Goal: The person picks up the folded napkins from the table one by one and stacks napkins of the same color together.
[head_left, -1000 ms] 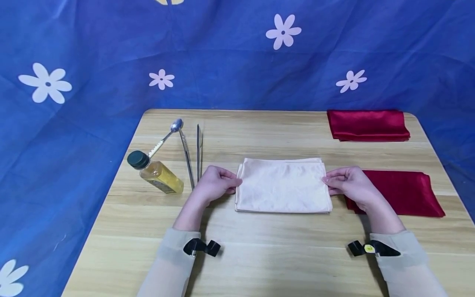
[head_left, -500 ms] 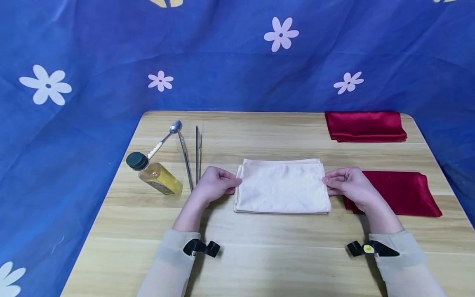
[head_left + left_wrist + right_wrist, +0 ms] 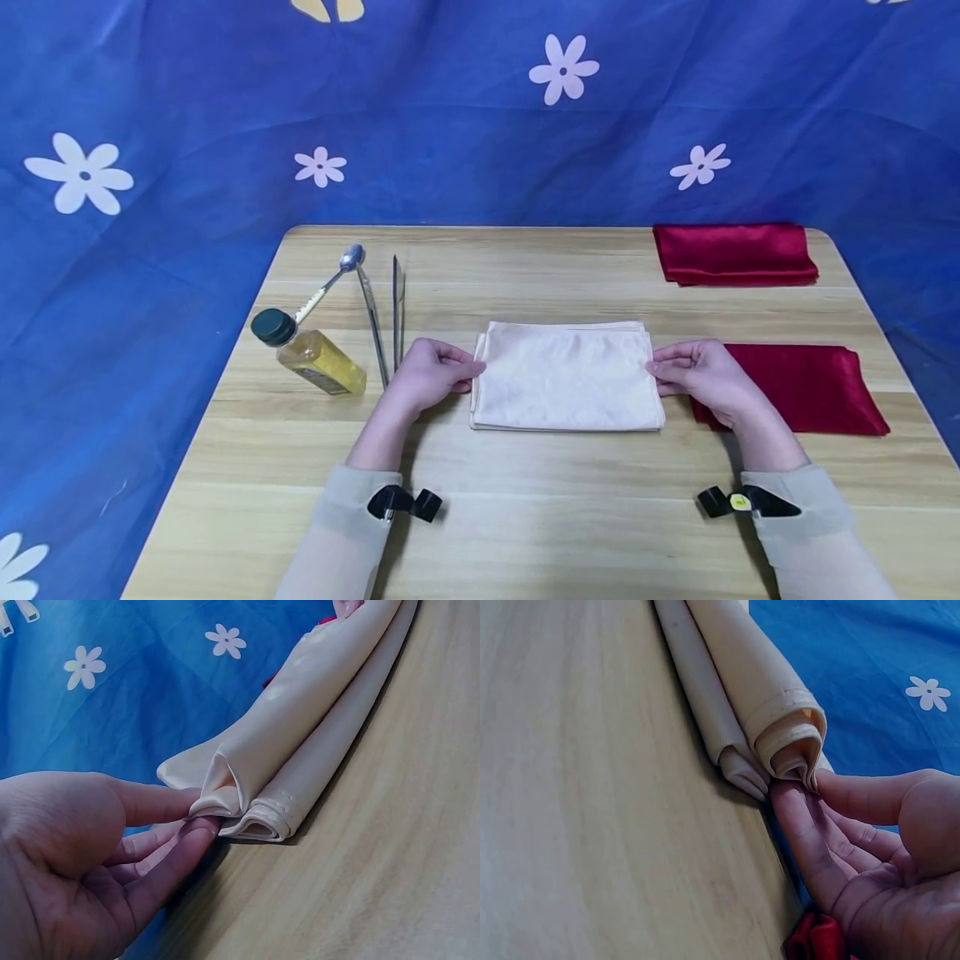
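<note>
Two folded off-white satin cloths lie one on the other in the middle of the table. My left hand (image 3: 431, 375) pinches the left edge of the upper cloth (image 3: 566, 375) between thumb and fingers. At the opposite edge my right hand (image 3: 705, 379) pinches the same cloth, thumb on top and fingers beneath. In the wrist views the lower cloth (image 3: 697, 690) rests on the wood under it, with rolled-looking fold ends showing. A folded dark red satin cloth (image 3: 810, 387) lies partly behind my right hand and wrist.
Another folded red cloth (image 3: 735, 254) lies at the back right of the wooden table (image 3: 555, 517). To the left are a green-capped bottle of yellow liquid (image 3: 318, 362), a spoon (image 3: 351, 257) and slim metal utensils (image 3: 372, 321). A blue flowered curtain (image 3: 450, 108) hangs behind.
The head view has shifted slightly, so everything sits a little further left. Both hands keep their pinch on the upper off-white cloth.
</note>
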`<state>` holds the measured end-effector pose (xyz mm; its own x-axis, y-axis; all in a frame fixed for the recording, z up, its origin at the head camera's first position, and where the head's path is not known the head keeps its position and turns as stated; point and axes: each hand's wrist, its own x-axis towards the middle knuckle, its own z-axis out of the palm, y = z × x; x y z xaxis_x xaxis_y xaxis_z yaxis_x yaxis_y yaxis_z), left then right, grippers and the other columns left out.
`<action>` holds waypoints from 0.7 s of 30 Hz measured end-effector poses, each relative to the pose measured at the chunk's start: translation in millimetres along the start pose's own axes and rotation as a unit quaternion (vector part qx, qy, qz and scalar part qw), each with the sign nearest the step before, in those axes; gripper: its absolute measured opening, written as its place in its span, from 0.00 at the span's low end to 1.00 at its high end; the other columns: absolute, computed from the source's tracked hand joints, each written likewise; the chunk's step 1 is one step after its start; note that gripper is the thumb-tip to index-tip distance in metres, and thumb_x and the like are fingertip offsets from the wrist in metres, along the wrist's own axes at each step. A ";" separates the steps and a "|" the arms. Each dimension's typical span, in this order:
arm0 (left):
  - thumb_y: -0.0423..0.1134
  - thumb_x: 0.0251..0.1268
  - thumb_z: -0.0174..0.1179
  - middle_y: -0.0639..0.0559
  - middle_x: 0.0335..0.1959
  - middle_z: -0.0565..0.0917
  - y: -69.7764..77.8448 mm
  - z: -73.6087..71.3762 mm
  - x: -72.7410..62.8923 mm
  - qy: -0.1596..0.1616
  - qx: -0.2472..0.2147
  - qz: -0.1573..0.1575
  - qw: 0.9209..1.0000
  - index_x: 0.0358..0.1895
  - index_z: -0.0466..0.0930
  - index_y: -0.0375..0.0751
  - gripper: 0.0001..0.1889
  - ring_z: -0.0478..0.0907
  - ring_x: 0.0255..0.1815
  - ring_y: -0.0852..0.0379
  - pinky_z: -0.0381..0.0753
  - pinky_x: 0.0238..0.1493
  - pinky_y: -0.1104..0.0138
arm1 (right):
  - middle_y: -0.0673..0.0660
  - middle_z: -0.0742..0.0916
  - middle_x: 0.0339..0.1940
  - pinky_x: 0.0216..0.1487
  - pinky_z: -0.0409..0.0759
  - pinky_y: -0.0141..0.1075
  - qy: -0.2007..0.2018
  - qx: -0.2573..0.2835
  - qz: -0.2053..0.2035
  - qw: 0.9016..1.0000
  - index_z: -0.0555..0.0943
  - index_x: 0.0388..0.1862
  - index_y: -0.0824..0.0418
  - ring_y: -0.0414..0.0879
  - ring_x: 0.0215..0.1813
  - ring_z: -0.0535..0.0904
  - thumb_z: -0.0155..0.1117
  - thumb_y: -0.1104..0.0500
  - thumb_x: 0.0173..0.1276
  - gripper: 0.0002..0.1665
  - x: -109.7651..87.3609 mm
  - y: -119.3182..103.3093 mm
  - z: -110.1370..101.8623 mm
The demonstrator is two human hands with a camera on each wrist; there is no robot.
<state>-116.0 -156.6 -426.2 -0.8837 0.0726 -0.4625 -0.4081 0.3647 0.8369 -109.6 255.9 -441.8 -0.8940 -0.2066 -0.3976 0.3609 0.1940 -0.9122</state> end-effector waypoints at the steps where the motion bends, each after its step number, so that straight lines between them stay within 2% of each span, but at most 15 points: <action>1: 0.36 0.65 0.76 0.44 0.33 0.90 -0.5 0.0 0.4 0.000 0.002 0.001 1.000 0.45 0.87 0.32 0.12 0.88 0.29 0.53 0.91 0.37 0.64 | 0.62 0.92 0.43 0.44 0.92 0.41 -0.002 0.002 -0.001 1.000 0.75 0.61 0.85 0.47 0.37 0.91 0.69 0.67 0.75 0.25 -0.1 0.4 -0.3; 9: 0.39 0.65 0.77 0.45 0.33 0.90 -2.7 -0.9 0.0 0.007 0.019 0.001 1.000 0.44 0.87 0.32 0.13 0.88 0.29 0.53 0.90 0.38 0.64 | 0.63 0.91 0.43 0.45 0.92 0.41 -0.014 0.003 -0.002 1.000 0.75 0.61 0.85 0.48 0.38 0.91 0.70 0.66 0.75 0.25 0.6 2.6 -0.9; 16: 0.37 0.66 0.76 0.43 0.34 0.90 2.1 -1.9 -1.9 0.003 -0.002 0.015 1.000 0.45 0.87 0.30 0.13 0.89 0.33 0.52 0.92 0.41 0.63 | 0.66 0.90 0.48 0.47 0.91 0.42 -0.012 -0.014 -0.005 1.000 0.76 0.62 0.83 0.48 0.41 0.91 0.69 0.69 0.74 0.24 -2.4 -1.5 -6.3; 21: 0.34 0.66 0.75 0.41 0.36 0.90 6.6 -4.9 -1.9 0.007 -0.026 0.042 0.999 0.44 0.87 0.29 0.11 0.89 0.36 0.50 0.92 0.42 0.61 | 0.67 0.90 0.49 0.50 0.90 0.43 -0.023 0.006 -0.022 0.999 0.74 0.63 0.85 0.48 0.43 0.91 0.66 0.72 0.75 0.23 -5.8 -3.5 -13.1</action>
<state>-118.1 -158.9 -418.3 -0.9181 0.0878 -0.3865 -0.3439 0.3083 0.8870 -109.1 269.0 -435.0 -0.8960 -0.2580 -0.3614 0.3253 0.1726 -0.9297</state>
